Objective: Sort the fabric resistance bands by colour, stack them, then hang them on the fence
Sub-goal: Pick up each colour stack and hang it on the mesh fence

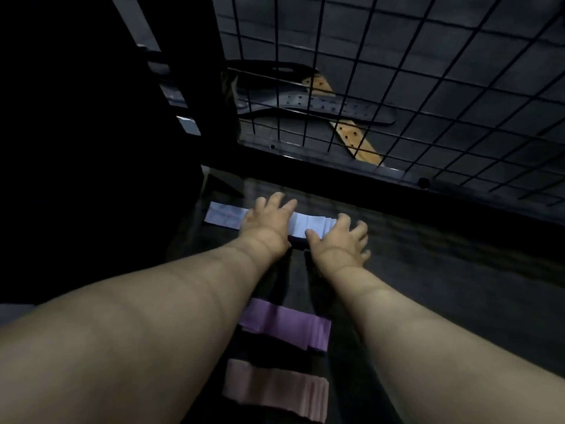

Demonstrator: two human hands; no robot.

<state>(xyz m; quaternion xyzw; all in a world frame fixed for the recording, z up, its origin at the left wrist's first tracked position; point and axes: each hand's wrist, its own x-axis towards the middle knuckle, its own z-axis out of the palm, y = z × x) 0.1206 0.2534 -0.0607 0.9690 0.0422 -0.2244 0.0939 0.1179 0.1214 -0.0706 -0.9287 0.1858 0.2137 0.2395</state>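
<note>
Setting: dim view from the head, looking down along two bare forearms toward a black wire fence (397, 87); the bands lie on a dark surface, floor or low bench, I cannot tell.
Pale blue-white bands (308, 223): a flat stack lying crosswise, farthest from the person and nearest the fence; its right end shows fanned, stepped edges.
Left hand (269, 217): wide, fingers spread and laid flat on the middle of the pale stack; it holds nothing.
Right hand (339, 240): wide, fingers splayed over the stack's right end, thumb on the fabric; it seems to press, not grip.
Purple bands (284, 322): a neat pile between the forearms, well apart from the pale one.
Pink bands (275, 390): a pile closest to the person, just beyond the purple; layered edges show at its right end.
Behind the fence: a grey perforated belt (321, 105) and a tan one (354, 139).
Handling, as a judgement: light, soft, limp fabric loops; not fragile; layers likely to slide over each other and fan out when lifted.
Where to take hold: probably pinch through the whole thickness at both ends, or the middle, squaring the edges first.
Risk: a loose grip may shed the lower bands.
</note>
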